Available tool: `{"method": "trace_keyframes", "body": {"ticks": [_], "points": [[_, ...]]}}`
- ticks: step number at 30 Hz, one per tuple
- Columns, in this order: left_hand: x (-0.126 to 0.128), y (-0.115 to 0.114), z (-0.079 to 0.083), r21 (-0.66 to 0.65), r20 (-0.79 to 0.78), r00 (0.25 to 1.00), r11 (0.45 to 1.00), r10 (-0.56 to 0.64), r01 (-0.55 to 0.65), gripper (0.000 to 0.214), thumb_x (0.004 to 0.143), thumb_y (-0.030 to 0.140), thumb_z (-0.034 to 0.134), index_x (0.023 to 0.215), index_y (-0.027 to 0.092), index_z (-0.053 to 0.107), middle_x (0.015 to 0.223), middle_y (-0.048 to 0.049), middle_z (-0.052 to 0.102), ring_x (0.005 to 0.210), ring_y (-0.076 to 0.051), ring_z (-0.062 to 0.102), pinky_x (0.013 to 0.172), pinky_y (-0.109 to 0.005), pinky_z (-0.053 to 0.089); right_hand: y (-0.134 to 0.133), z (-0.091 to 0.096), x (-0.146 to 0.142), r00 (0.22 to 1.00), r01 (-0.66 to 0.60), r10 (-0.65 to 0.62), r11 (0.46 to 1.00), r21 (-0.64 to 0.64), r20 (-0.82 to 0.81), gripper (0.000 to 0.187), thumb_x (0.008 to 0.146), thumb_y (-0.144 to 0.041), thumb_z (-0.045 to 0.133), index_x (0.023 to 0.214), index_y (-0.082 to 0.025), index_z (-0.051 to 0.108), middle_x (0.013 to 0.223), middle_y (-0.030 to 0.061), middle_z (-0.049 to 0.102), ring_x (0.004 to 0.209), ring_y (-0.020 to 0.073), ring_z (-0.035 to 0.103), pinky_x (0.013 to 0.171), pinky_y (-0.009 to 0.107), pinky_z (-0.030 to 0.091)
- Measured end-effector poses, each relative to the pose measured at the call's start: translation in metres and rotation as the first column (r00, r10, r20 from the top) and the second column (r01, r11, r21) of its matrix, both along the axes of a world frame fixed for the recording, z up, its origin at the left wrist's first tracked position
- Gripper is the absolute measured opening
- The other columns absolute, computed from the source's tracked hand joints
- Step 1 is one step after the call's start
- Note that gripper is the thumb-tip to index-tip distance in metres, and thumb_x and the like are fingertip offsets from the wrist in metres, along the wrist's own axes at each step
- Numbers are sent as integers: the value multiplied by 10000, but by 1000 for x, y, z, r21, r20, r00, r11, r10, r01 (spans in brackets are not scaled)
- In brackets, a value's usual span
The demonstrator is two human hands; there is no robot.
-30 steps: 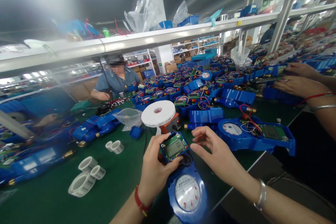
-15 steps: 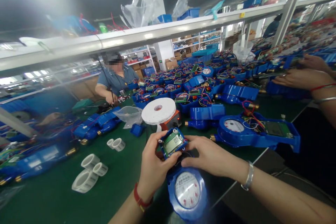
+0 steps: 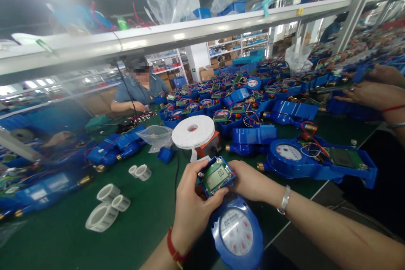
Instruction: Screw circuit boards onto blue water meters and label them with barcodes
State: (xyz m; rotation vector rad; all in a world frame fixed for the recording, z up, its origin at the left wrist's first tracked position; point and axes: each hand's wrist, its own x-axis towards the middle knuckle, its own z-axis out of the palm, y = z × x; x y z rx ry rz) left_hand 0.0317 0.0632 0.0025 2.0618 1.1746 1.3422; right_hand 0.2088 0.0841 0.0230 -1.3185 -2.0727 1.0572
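A blue water meter (image 3: 237,230) with a round dial lies near the front edge of the green table (image 3: 142,223). Above its dial sits a green display board (image 3: 217,176) with an LCD reading. My left hand (image 3: 190,202) grips that board from the left, thumb pressed on its lower edge. My right hand (image 3: 253,181) holds the board's right side, fingers curled behind it.
A white label reel (image 3: 192,131) stands on an orange dispenser just beyond. Another open blue meter (image 3: 319,160) lies to the right. White tape rolls (image 3: 106,206) sit at left. Several blue meters fill the far table. A seated person (image 3: 139,88) faces me; another person's hands (image 3: 370,93) work at right.
My right hand, open and apart a second ago, has come in and closed on the board's right side. The meter and board have shifted slightly right in view.
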Motion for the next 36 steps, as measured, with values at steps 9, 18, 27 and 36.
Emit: {"method": "trace_keyframes", "body": {"ticks": [9, 18, 27, 36], "points": [[0, 0, 1, -72, 34, 999, 997, 8, -5, 470, 729, 251, 764, 1158, 270, 572, 1129, -46, 599, 998, -220, 608, 750, -300, 551, -33, -14, 54, 981, 178, -143, 928, 327, -129, 125, 901, -332, 641, 967, -300, 742, 1474, 23, 465, 1339, 295, 425, 1105, 499, 332], [3, -3, 2, -130, 22, 995, 987, 93, -89, 473, 730, 267, 753, 1162, 283, 562, 1142, -31, 599, 983, -207, 620, 738, -285, 560, -63, -38, 56, 990, -101, -19, 608, 788, 141, 307, 926, -164, 565, 1221, -221, 629, 1180, 83, 606, 1109, 247, 485, 1012, 425, 272], [-1, -1, -5, -169, -4, 994, 980, 110, -109, 511, 737, 296, 753, 1200, 297, 535, 1158, -30, 597, 968, -212, 649, 730, -294, 569, -47, -10, 31, 998, 16, -46, 843, 538, 42, 102, 926, -233, 631, 831, -217, 662, 737, -22, 658, 807, 193, 494, 766, 357, 265], [0, -1, -4, -158, 21, 997, 985, 79, -75, 521, 731, 271, 764, 1198, 287, 535, 1116, -30, 613, 946, -201, 652, 731, -277, 557, -21, 11, 13, 960, 226, -256, 947, 226, 112, 150, 736, -111, 744, 770, -190, 621, 699, -30, 619, 724, 176, 512, 665, 297, 293]]}}
